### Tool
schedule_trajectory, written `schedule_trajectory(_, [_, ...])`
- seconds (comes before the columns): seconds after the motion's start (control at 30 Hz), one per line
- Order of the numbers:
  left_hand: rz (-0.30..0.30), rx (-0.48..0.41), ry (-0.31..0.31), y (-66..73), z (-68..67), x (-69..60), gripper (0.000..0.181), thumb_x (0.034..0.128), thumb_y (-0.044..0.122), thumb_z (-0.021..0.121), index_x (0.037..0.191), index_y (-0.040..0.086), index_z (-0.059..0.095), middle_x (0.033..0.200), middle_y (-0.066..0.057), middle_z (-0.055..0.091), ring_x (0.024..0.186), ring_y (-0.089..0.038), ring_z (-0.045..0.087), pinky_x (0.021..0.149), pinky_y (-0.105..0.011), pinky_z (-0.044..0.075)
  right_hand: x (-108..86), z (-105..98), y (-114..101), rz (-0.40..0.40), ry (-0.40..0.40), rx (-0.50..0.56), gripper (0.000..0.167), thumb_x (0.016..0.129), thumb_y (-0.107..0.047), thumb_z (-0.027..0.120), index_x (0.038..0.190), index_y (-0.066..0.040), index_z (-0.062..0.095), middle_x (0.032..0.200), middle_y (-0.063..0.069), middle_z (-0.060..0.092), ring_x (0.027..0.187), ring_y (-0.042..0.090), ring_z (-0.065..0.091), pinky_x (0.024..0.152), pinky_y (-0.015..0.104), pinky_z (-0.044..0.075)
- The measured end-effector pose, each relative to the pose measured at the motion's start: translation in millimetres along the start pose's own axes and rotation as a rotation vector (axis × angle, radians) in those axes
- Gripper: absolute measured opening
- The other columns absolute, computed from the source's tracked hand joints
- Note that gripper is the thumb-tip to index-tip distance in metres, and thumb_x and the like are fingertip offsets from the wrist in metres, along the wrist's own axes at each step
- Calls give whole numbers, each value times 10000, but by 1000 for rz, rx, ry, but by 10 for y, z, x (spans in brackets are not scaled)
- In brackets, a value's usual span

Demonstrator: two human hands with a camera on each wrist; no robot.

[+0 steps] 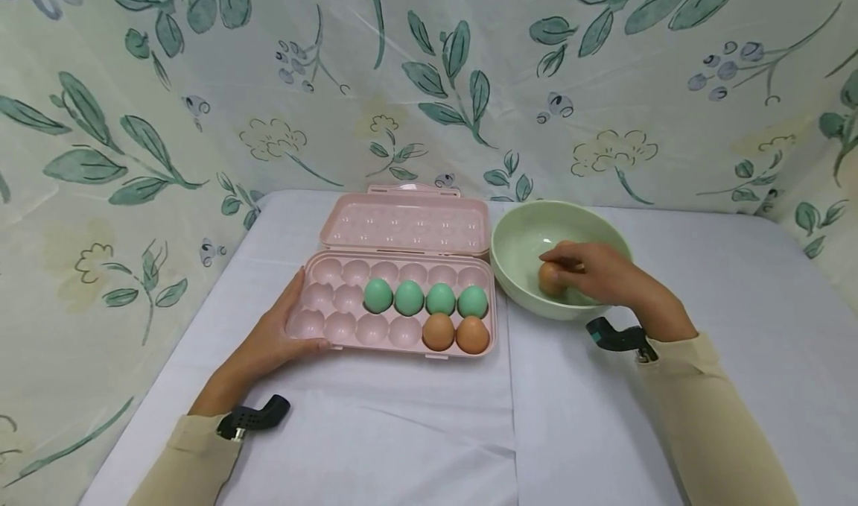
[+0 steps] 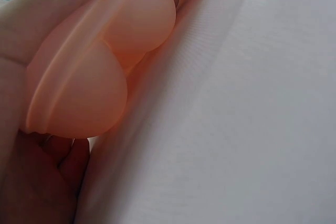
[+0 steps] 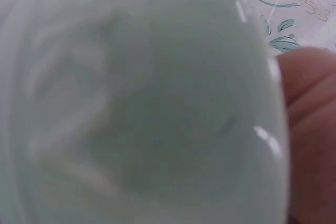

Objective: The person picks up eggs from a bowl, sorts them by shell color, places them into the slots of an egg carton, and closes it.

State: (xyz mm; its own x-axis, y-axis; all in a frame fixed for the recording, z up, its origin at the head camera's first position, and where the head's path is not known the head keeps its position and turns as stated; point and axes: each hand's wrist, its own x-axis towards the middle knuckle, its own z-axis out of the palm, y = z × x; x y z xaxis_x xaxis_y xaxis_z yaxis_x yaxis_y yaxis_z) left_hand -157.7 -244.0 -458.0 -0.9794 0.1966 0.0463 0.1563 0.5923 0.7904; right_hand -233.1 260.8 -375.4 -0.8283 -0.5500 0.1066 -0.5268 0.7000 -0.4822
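Note:
A pink plastic egg carton (image 1: 389, 333) lies with its lid folded back on the table. Several green eggs (image 1: 409, 298) sit in the right part of its middle row, and two brown eggs (image 1: 439, 332) in the front row's right end. My left hand (image 1: 284, 331) grips the carton's left end, thumb along the front edge, fingers at the side; the left wrist view shows the carton's rounded cups (image 2: 79, 93) close up. Inside a light green bowl (image 1: 519, 260), my right hand (image 1: 596, 271) holds a brown egg (image 1: 551, 279) between thumb and fingers.
The bowl stands against the carton's right side. White cloth (image 1: 402, 431) covers the table, with a fold line running forward from between carton and bowl. A leaf-patterned curtain (image 1: 429, 81) hangs behind the table and at both sides.

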Motion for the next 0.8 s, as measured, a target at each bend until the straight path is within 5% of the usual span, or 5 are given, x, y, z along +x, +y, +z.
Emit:
schedule_trajectory(0.3, [-27, 42, 3, 4, -26, -26, 1280, 644, 418, 876, 1553, 335, -21, 1615, 73, 60, 1467, -284, 120, 1094, -645, 190, 46, 16, -56, 53, 25, 81, 334, 900, -120, 683, 1205, 10, 647, 1134, 142, 676, 1023, 304, 630, 897, 501, 502])
schedule_trajectory(0.8, [10, -11, 2, 7, 12, 14, 1276, 637, 381, 890, 1552, 345, 2, 1611, 77, 94, 1462, -246, 140, 1116, -606, 183, 49, 14, -86, 90, 94, 136, 343, 924, -227, 665, 1191, -13, 648, 1084, 111, 684, 1005, 283, 628, 902, 497, 469])
